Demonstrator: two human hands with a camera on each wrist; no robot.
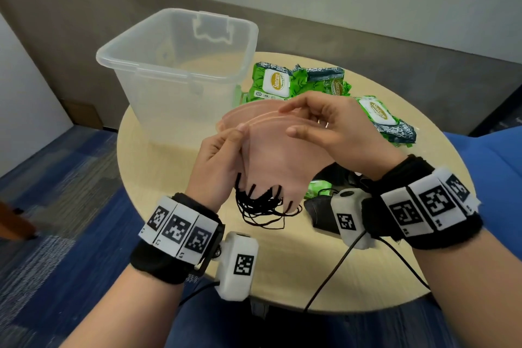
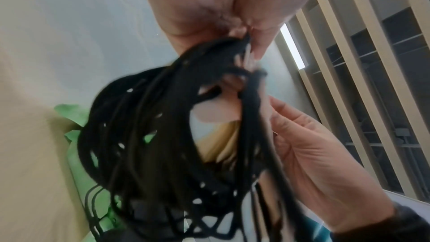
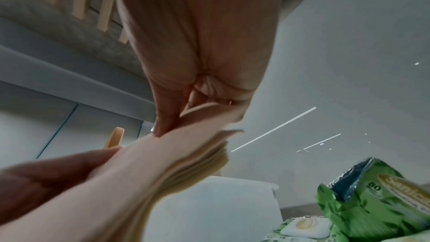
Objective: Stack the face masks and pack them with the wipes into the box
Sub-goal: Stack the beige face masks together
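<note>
A stack of pink face masks (image 1: 271, 155) is held up over the round table, its black ear loops (image 1: 262, 206) dangling in a tangle. My left hand (image 1: 240, 135) grips the stack's left edge, thumb on the front. My right hand (image 1: 288, 120) pinches the upper right rim between thumb and fingers; the right wrist view shows this pinch on the layered masks (image 3: 163, 163). The clear plastic box (image 1: 135, 65) stands open at the back left. Green wipe packs (image 1: 276, 83) lie right of the box, with another wipe pack (image 1: 381, 118) further right.
Black masks (image 1: 319, 212) and a green pack (image 1: 319, 188) lie on the table (image 1: 282, 257) under my right wrist. Camera cables trail over the table's near edge. Blue carpet and a grey wall surround the table.
</note>
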